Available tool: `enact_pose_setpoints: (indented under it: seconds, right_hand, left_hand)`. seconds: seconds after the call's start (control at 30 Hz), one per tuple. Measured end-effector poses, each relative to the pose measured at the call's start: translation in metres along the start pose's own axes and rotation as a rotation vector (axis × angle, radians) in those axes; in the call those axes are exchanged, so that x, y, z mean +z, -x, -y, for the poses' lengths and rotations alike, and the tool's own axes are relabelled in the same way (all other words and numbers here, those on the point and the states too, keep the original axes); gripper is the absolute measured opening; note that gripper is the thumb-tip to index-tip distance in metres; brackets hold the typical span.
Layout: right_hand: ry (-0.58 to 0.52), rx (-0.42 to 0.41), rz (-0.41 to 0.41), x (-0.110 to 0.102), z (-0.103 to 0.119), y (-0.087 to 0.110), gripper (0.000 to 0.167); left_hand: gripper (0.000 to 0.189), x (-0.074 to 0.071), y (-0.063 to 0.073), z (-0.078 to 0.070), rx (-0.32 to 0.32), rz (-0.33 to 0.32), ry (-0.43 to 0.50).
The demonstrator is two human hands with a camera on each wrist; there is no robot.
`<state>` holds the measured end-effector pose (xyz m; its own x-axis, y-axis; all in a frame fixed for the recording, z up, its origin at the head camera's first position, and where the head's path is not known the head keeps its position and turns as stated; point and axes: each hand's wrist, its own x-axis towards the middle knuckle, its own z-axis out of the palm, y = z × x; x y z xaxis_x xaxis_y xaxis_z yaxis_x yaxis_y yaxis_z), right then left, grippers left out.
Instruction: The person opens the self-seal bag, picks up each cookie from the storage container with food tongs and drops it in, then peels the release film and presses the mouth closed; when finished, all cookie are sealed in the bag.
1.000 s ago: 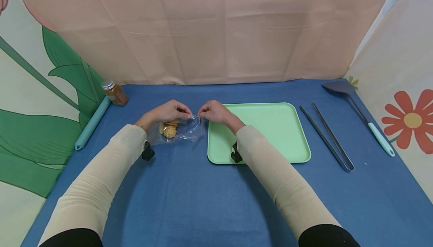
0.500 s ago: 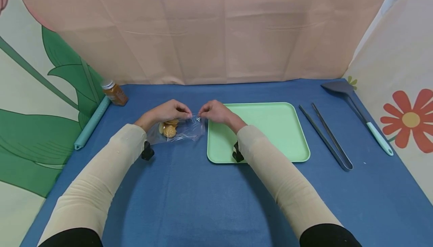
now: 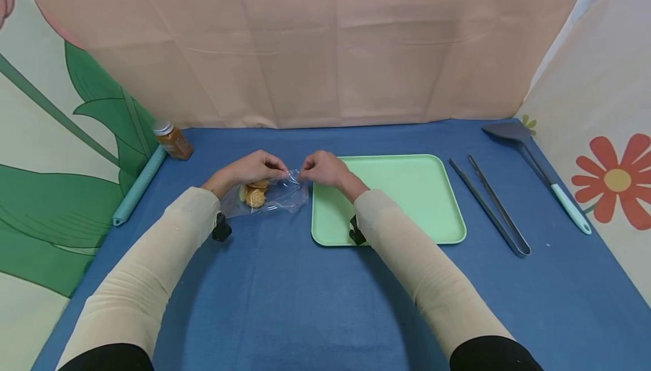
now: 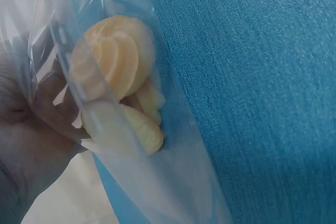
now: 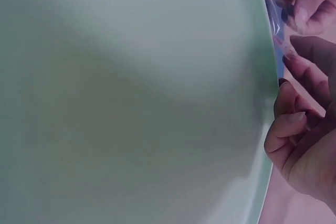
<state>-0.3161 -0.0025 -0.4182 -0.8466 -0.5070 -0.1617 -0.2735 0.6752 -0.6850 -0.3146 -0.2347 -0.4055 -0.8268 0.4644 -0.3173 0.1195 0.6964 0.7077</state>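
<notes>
A clear plastic bag [image 3: 287,197] with several round, swirled cookies [image 3: 256,197] inside lies left of the tray. My left hand [image 3: 256,166] pinches the bag's upper edge between thumb and fingers. In the left wrist view, a ridged cookie [image 4: 115,56] and smaller pieces show through the film beside the palm. From the other side, my right hand [image 3: 328,167] pinches the edge at the bag's right end, its thumb and forefinger close together. In the right wrist view its other fingers [image 5: 286,129] curl at the rim of the green tray [image 5: 131,103].
Right of the tray lie metal tongs [image 3: 490,210] and a dark spatula [image 3: 541,167] with a pale green handle. At the back left are a jar of brown spice [image 3: 175,142] and a rolled teal sheet [image 3: 139,184]. A blue cloth [image 3: 285,303] covers the table.
My right fingertips have shifted slightly right, and the film between the two hands bunches up a little more. The left hand and the cookies stay in place.
</notes>
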Motion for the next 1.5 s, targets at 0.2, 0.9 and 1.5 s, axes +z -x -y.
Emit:
enact_pose_setpoints:
  seconds: [0.2,0.9,1.5]
  right_hand:
    - [-0.005,-0.088,-0.015,-0.001,-0.006,0.0,0.018]
    - [-0.1,-0.146,-0.008,-0.003,-0.012,0.002,0.022]
    - [-0.133,-0.11,-0.115,-0.009,-0.008,0.015,0.018]
  left_hand:
    - [0.026,-0.001,-0.002,0.002,-0.005,-0.001,-0.007]
    - [0.027,-0.004,0.0,0.001,-0.02,0.001,0.004]
    - [0.027,-0.003,-0.002,0.0,-0.034,-0.027,-0.033]
